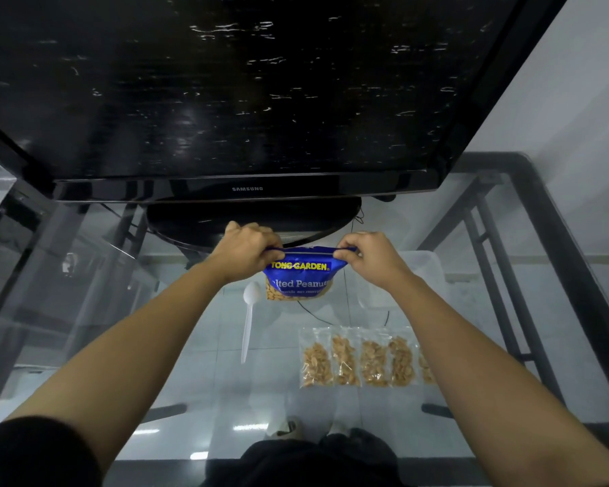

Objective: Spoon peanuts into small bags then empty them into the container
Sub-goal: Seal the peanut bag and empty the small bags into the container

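surface: glass tabletop (pixel 197 398) on a dark metal frame, tiled floor visible through it; a black samsung monitor (pixel 247 100) stands at the far edge.
landmark: blue peanut pouch (pixel 297 279), marked "tong garden" and "salted peanuts", held upright above the glass, just in front of the monitor base.
left hand (pixel 245 249): at the pouch's upper left corner, fingers closed in a pinch on the top edge.
spoon (pixel 249 321): white plastic, lying flat on the glass just left of and below the pouch, bowl toward the monitor, handle toward the person.
small bags (pixel 359 356): clear bags filled with peanuts, laid side by side in a row on the glass, nearer the person than the pouch and slightly to its right; the rightmost one is partly hidden by the right forearm.
right hand (pixel 370 258): at the pouch's upper right corner, fingers closed in a pinch on the top edge.
container (pixel 426 272): translucent plastic, on the glass right of the pouch, behind the right hand and largely hidden by it; contents cannot be told.
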Demonstrator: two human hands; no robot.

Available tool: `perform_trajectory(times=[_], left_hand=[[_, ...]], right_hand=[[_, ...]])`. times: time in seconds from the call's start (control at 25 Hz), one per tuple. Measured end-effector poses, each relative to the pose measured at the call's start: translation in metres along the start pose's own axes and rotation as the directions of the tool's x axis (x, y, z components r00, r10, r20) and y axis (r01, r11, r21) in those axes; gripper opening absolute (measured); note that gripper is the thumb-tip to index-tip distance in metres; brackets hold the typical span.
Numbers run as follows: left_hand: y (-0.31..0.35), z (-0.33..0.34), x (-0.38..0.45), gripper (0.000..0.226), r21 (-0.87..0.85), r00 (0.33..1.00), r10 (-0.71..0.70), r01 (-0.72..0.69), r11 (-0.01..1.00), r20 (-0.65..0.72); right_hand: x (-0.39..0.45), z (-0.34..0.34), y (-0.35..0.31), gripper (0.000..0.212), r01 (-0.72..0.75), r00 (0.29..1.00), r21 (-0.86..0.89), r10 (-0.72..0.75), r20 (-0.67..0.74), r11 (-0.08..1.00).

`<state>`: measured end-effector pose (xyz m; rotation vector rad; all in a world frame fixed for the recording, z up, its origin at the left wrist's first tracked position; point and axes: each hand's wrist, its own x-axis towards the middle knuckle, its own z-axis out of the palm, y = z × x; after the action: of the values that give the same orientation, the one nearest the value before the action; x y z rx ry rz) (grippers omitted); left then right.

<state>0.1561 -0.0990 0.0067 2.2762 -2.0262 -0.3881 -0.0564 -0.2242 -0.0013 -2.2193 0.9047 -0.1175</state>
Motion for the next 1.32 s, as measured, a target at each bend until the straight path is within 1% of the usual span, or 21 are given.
perform_trajectory(times=[0.12,0.24,0.36,0.4,0.48,0.52,0.56,0.6,0.64,0.68,0.72,0.76,0.8,0.88,0.96,1.04,1.08,1.16,1.24,1.28,1.32], left_hand=[[-0.015,0.000,-0.008,0.029,0.007,1.000,-0.025,0.025,1.000,-0.012],[-0.026,-0.001,-0.014,0.029,0.033,0.998,-0.035,0.037,0.999,-0.056],[-0.030,0.003,-0.020,0.029,0.039,0.994,0.033,-0.029,0.999,-0.105],[-0.030,0.004,-0.021,0.031,0.042,0.992,0.057,-0.053,0.998,-0.115],[-0.032,0.002,-0.027,0.045,0.024,0.986,0.047,-0.044,0.999,-0.162],[-0.031,0.000,-0.033,0.053,-0.015,0.972,0.036,-0.040,0.999,-0.231],[-0.027,0.000,-0.040,0.056,-0.072,0.946,0.035,-0.062,0.995,-0.323],[-0.020,0.002,-0.049,0.052,-0.124,0.908,0.036,-0.097,0.987,-0.418],[-0.008,0.009,-0.060,0.045,-0.171,0.876,0.035,-0.133,0.976,-0.481],[0.005,0.021,-0.072,0.038,-0.221,0.869,0.038,-0.168,0.961,-0.493],[0.018,0.038,-0.083,0.034,-0.278,0.890,0.047,-0.192,0.941,-0.453],[0.032,0.058,-0.094,0.033,-0.332,0.926,0.053,-0.187,0.924,-0.375],[0.044,0.077,-0.102,0.033,-0.374,0.959,0.042,-0.149,0.915,-0.280],[0.058,0.109,-0.107,0.033,-0.433,0.992,-0.062,0.007,0.901,-0.113],[0.068,0.125,-0.098,0.038,-0.468,0.982,-0.188,0.162,0.869,-0.009],[0.073,0.134,-0.086,0.045,-0.463,0.966,-0.259,0.242,0.853,0.029],[0.075,0.138,-0.081,0.044,-0.447,0.959,-0.279,0.266,0.854,0.038],[0.075,0.144,-0.076,0.033,-0.422,0.954,-0.295,0.286,0.860,0.046],[0.073,0.147,-0.076,0.020,-0.442,0.950,-0.310,0.290,0.849,0.029],[0.071,0.148,-0.078,0.020,-0.453,0.947,-0.319,0.295,0.841,0.024],[0.071,0.149,-0.079,0.024,-0.457,0.947,-0.321,0.294,0.840,0.018]], right_hand=[[0.000,0.000,0.001,0.020,-0.006,1.000,0.010,0.006,0.008,1.000],[0.001,-0.002,0.001,0.021,-0.008,1.000,-0.009,0.008,0.003,1.000],[0.000,-0.002,0.002,0.024,-0.002,1.000,-0.055,0.003,0.012,0.998],[-0.001,-0.002,0.002,0.027,0.004,1.000,-0.083,-0.002,0.027,0.997],[-0.005,-0.005,0.001,0.038,0.024,0.998,-0.175,-0.015,0.054,0.984],[-0.009,-0.006,0.000,0.044,0.043,0.999,-0.213,-0.039,0.027,0.976],[-0.017,-0.006,-0.002,0.048,0.057,0.996,-0.220,-0.071,-0.054,0.974],[-0.027,-0.002,-0.004,0.046,0.069,0.979,-0.201,-0.104,-0.173,0.977],[-0.041,0.006,-0.005,0.041,0.091,0.946,-0.164,-0.137,-0.293,0.982],[-0.056,0.019,-0.007,0.035,0.114,0.920,-0.123,-0.151,-0.362,0.986],[-0.071,0.035,-0.006,0.030,0.128,0.917,-0.085,-0.151,-0.370,0.988],[-0.085,0.054,-0.003,0.028,0.132,0.934,-0.065,-0.146,-0.327,0.989],[-0.095,0.071,0.002,0.028,0.125,0.957,-0.068,-0.139,-0.254,0.990],[-0.103,0.096,0.015,0.028,0.082,0.989,-0.103,-0.094,-0.117,0.991],[-0.097,0.108,0.024,0.032,0.001,0.998,-0.132,-0.010,-0.067,0.991],[-0.089,0.115,0.028,0.036,-0.041,0.999,-0.169,0.035,-0.035,0.985],[-0.085,0.118,0.028,0.037,-0.047,0.999,-0.188,0.045,-0.012,0.981],[-0.083,0.122,0.029,0.035,-0.038,0.999,-0.219,0.046,0.028,0.975],[-0.084,0.124,0.028,0.030,-0.027,0.999,-0.230,0.031,0.015,0.973],[-0.085,0.124,0.029,0.030,-0.027,1.000,-0.228,0.026,-0.005,0.973],[-0.086,0.125,0.030,0.033,-0.029,0.999,-0.230,0.024,-0.024,0.973]])
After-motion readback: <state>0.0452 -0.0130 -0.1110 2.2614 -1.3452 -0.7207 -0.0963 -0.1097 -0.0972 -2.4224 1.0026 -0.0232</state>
